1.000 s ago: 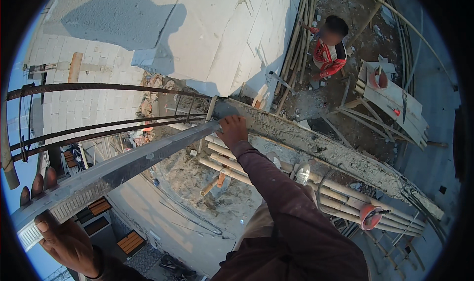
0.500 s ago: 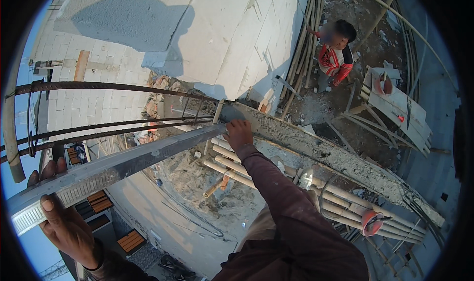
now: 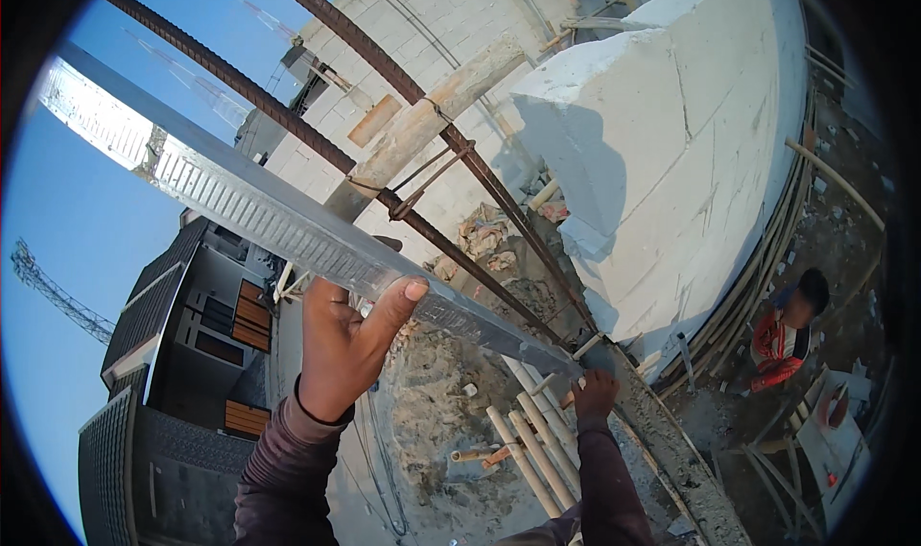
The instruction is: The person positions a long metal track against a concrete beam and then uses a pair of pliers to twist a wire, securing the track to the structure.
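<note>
A long grey metal straightedge bar (image 3: 259, 212) slants from the upper left down to the middle right. My left hand (image 3: 347, 346) grips it around its middle, thumb pressed on the near face and most fingers hidden behind. At the bar's lower end my right hand (image 3: 597, 397) has its fingers curled against the tip. That end rests beside the foot of the rusty rebars (image 3: 278, 114), at a patch of wet grey mortar (image 3: 601, 358) on top of the narrow wall (image 3: 662, 440). A pale wooden piece (image 3: 484, 74) lies across the rebars, behind the bar.
A large pale wall slab (image 3: 710, 153) stands to the right. Bamboo poles (image 3: 547, 450) lie below my right hand. Down at the lower right are a person in red (image 3: 779, 346) and a board (image 3: 844, 445) with a reddish bucket (image 3: 833, 407). Houses (image 3: 192, 354) stand at left.
The view has swung left, so rebars and slab appear further right. The bar now slants more steeply, its far end raised. My left hand sits further along it, nearer my right hand.
</note>
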Motion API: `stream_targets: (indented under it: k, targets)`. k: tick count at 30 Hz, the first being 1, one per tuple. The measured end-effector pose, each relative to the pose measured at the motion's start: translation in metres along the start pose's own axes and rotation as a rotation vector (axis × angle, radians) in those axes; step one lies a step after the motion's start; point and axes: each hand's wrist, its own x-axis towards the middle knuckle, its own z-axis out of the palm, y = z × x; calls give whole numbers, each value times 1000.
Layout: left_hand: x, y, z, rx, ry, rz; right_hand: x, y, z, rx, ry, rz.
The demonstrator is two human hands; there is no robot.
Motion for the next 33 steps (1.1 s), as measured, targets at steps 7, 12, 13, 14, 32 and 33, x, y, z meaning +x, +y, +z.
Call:
stream_targets:
  k: [7, 12, 13, 14, 32, 33]
  targets:
    - [5, -14, 6, -221, 112, -43, -2, -1, 1, 12, -11, 12]
    - [9, -11, 18, -285, 180, 8, -12, 3, -2, -19, -9, 25]
    - [10, -13, 23, -280, 188, 26, -8, 5, 2, -12, -27, 17]
    - [12, -14, 26, -299, 149, 3, -6, 7, -1, -16, -58, 36]
    - [11, -26, 32, -240, 307, 116, -7, 8, -9, -4, 15, -3]
    - [10, -26, 35, -266, 290, 105, -9, 15, -6, -16, 23, 9]
